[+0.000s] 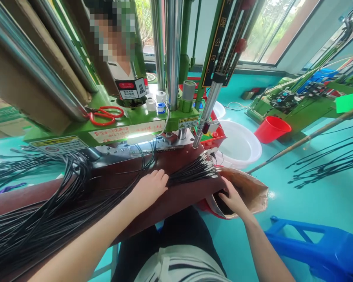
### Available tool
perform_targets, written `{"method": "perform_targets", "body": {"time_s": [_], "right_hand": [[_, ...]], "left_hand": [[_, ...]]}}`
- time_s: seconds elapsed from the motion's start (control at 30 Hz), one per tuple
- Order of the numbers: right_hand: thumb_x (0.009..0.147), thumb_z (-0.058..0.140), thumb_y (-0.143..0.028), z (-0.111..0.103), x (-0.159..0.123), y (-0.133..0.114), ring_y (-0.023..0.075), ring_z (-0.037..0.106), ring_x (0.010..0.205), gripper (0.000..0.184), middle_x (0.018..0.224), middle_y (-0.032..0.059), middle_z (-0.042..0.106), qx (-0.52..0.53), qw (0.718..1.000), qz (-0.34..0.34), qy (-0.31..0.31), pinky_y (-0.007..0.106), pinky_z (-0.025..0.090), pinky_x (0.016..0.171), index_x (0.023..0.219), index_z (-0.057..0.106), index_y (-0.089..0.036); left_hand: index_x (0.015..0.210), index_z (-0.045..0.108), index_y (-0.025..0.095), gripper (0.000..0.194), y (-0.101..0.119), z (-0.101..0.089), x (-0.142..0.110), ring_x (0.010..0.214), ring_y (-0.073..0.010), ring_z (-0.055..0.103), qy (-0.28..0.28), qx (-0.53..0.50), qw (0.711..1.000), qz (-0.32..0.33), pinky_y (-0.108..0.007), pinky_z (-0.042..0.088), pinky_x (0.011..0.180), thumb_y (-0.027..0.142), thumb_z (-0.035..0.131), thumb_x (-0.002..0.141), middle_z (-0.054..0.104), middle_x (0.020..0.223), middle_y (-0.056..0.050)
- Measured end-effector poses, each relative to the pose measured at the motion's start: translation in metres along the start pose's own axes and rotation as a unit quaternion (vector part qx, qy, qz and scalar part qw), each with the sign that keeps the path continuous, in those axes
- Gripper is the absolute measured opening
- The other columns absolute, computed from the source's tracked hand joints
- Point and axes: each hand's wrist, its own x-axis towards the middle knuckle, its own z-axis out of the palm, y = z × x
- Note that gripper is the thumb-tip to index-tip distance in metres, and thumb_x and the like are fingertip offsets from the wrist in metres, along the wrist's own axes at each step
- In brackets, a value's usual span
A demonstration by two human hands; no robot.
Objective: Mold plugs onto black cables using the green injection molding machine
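My left hand [149, 187] lies on a thick bundle of black cables [55, 213] spread over the dark red worktable [176, 197], fingers curled over the strands. The cables' metal-tipped ends [204, 166] fan out toward the table's right edge. My right hand [231, 197] reaches into the mouth of a brown paper bag [251, 188] beside the table; its fingertips are hidden inside.
A green press machine [120, 117] with chrome columns stands behind the table, red scissors [104, 114] and tape rolls on it. A white basin [238, 145], a red bucket [272, 128], more cables on the teal floor and a blue stool [320, 246] lie to the right.
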Motion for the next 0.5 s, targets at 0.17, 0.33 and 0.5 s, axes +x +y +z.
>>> {"method": "perform_targets", "body": {"time_s": [0.17,0.33,0.5], "right_hand": [[0.077,0.049,-0.025,-0.013,0.003,-0.006,0.0216,0.055,0.105,0.055,0.131,0.013,0.041,-0.021,0.999,-0.002,0.039,0.041,0.043,0.094,0.131,0.036,-0.019],[0.079,0.048,-0.023,-0.028,0.005,-0.027,0.0213,0.056,0.103,0.048,0.125,0.0114,0.046,-0.032,0.993,-0.035,0.104,0.042,0.046,0.091,0.127,0.039,-0.021],[0.08,0.047,-0.019,-0.035,0.005,-0.056,0.0231,0.049,0.112,0.041,0.126,0.0112,0.046,-0.108,0.977,-0.091,0.16,0.045,0.038,0.099,0.121,0.045,-0.019]], "left_hand": [[0.086,0.056,0.015,0.018,-0.015,-0.015,0.005,0.08,-0.0205,0.057,-0.02,-0.112,0.993,-0.033,-0.03,0.044,0.066,0.022,0.04,0.086,0.059,0.085,-0.008],[0.079,0.055,0.018,0.015,-0.033,-0.036,0.009,0.072,-0.0164,0.054,-0.008,-0.325,0.938,-0.116,-0.028,0.041,0.067,0.032,0.049,0.077,0.059,0.077,-0.001],[0.08,0.054,0.019,0.026,-0.046,-0.031,0.002,0.071,-0.0143,0.05,0.087,-0.437,0.884,-0.14,-0.025,0.04,0.065,0.045,0.052,0.076,0.055,0.075,0.001]]}}
